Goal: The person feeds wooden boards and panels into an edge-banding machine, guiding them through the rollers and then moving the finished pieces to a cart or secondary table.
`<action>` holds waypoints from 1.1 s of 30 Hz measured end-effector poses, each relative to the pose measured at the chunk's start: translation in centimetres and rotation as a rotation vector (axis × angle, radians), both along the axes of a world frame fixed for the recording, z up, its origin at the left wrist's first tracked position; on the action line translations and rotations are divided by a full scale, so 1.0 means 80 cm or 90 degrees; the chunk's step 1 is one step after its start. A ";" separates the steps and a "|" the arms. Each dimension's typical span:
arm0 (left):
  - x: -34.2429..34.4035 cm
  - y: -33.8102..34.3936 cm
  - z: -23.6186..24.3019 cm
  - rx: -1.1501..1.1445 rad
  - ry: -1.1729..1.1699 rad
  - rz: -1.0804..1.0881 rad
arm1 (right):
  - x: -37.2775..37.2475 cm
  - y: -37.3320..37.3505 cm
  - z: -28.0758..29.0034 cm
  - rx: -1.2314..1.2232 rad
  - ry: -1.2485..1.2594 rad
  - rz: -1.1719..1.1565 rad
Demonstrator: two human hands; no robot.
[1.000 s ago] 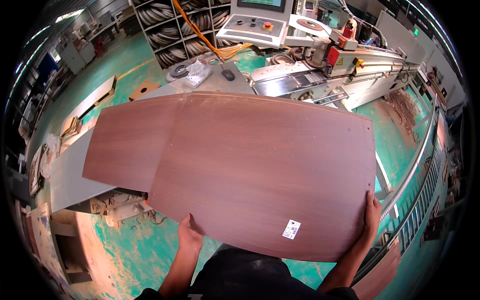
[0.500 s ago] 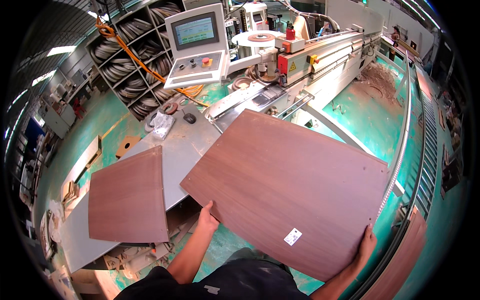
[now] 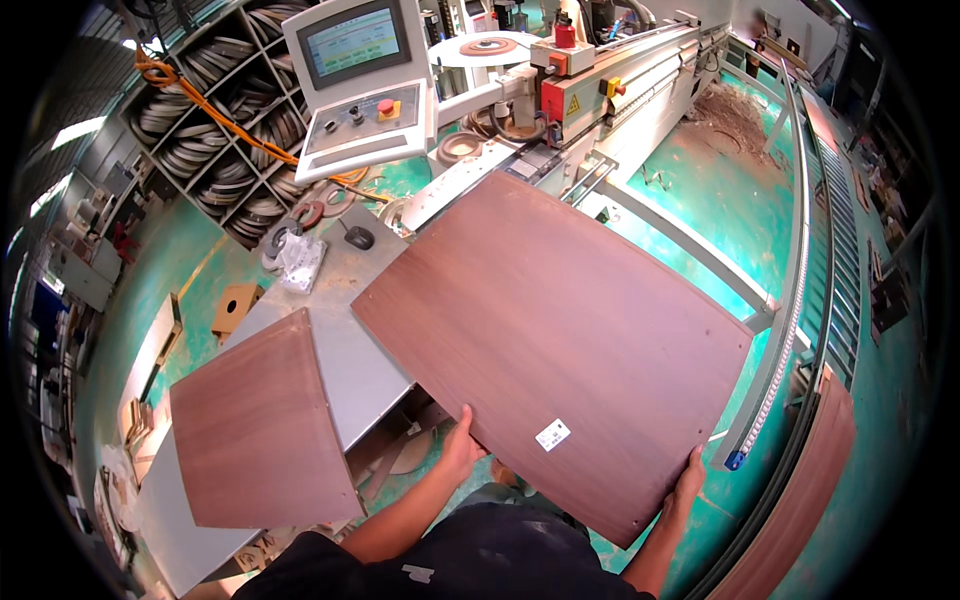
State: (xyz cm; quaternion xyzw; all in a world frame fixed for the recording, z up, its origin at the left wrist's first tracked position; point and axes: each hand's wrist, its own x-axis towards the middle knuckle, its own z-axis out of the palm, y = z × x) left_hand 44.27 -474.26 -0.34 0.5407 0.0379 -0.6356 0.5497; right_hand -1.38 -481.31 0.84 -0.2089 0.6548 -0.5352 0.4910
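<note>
A large reddish-brown wood-grain panel [image 3: 560, 320] spans the middle of the view, a small white label near its close edge. My left hand [image 3: 462, 446] grips its near left edge, thumb on top and fingers hidden beneath. At the right-hand edge, near the close corner, my right hand [image 3: 687, 478] holds it too. The panel's far left part lies over the grey table and the machine's front end. A second brown panel [image 3: 255, 425] rests on the grey table [image 3: 350, 375] at the left, apart from both hands.
Beyond the panel stands a long machine [image 3: 610, 90] with a control console [image 3: 355, 85]. A mouse [image 3: 358, 237] and a plastic bag [image 3: 300, 262] lie on the table. A metal rail [image 3: 790, 330] and a roller conveyor [image 3: 840, 260] run along the right. Shelves [image 3: 215, 110] hold coiled edging strips.
The held panel has shifted slightly left and turned clockwise, its near right corner coming closer to me. My left hand has moved right, my right hand left. The view has shifted too.
</note>
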 end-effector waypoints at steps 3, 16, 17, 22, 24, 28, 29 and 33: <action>0.018 -0.021 -0.010 0.032 -0.034 -0.027 | 0.017 0.000 -0.013 0.000 -0.043 -0.050; 0.001 -0.118 0.006 0.145 -0.046 -0.044 | 0.020 -0.076 -0.031 0.063 0.068 -0.047; -0.005 -0.135 0.010 0.146 -0.042 -0.052 | 0.011 -0.089 -0.035 0.057 0.073 -0.045; -0.030 -0.207 -0.009 0.123 -0.032 -0.066 | -0.008 -0.177 -0.016 0.081 0.045 -0.014; -0.041 -0.235 -0.023 0.105 -0.030 -0.076 | -0.023 -0.206 -0.022 0.075 0.051 -0.010; -0.065 -0.293 -0.020 0.122 -0.036 -0.098 | -0.060 -0.256 -0.044 0.043 0.055 -0.009; -0.070 -0.309 -0.017 0.122 -0.036 -0.098 | -0.067 -0.269 -0.047 0.036 0.037 -0.014; -0.088 -0.359 -0.022 0.081 -0.020 -0.075 | -0.086 -0.324 -0.046 0.027 -0.013 0.018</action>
